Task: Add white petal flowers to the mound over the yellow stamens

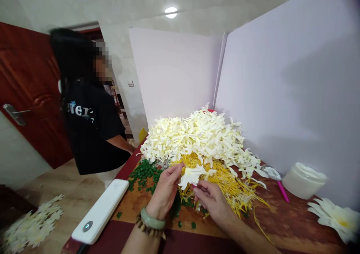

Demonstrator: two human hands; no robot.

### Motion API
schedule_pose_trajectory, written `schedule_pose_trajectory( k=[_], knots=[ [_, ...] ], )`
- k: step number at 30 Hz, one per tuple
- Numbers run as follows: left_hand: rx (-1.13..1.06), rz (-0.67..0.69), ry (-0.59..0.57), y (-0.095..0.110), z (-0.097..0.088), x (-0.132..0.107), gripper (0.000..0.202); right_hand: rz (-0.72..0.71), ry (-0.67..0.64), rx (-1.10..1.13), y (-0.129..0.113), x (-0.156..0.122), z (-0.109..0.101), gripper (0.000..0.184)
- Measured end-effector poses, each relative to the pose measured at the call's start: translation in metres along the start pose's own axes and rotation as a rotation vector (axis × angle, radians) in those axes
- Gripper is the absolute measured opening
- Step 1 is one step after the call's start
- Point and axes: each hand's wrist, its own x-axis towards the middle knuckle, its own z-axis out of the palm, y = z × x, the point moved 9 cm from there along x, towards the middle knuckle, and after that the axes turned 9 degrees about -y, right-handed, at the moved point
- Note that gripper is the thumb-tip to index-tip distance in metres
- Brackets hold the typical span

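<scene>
white panels [281, 89] stand behind a wooden board [295, 220] edged in dark red, and a person in black [90, 130] stands off to the left by a red door [28, 96]. on the board lie a heap of white petals [194, 138], yellow strands [222, 183] and green beads [144, 173]. a white power bank [99, 211] sits along the near edge, with a jar [303, 181] and a large white flower [334, 218] to the right. the hands are close together but apart: the left hand [165, 190] seems to hold a small white bloom [191, 176] just in front of the heap, and the right hand [213, 201] is just below it, its fingers [201, 188] near a bit of pink, too hidden to tell what.
</scene>
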Motion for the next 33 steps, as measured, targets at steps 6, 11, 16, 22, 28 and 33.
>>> schedule_pose_trajectory(
  k=[6,11,16,22,28,33],
  knots=[
    [-0.031,-0.070,-0.037,-0.009,0.002,0.000,0.017,-0.025,-0.035,-0.058,-0.003,-0.001,0.006,0.019],
    [-0.029,-0.075,-0.022,-0.011,-0.001,0.001,0.017,-0.018,-0.036,-0.094,-0.006,-0.004,0.006,0.022],
    [-0.009,-0.089,0.005,-0.011,-0.001,-0.002,0.018,0.005,-0.033,-0.126,-0.008,-0.006,0.004,0.026],
    [0.012,-0.103,-0.042,-0.010,0.002,-0.002,0.020,0.006,-0.043,-0.146,-0.002,-0.007,0.003,0.032],
    [0.072,-0.064,-0.041,-0.013,-0.001,0.002,0.019,-0.024,-0.067,-0.053,-0.003,-0.005,0.002,0.026],
    [0.139,-0.028,-0.021,-0.014,0.001,0.003,0.018,-0.031,-0.050,0.063,-0.004,-0.006,0.000,0.030]
  ],
)
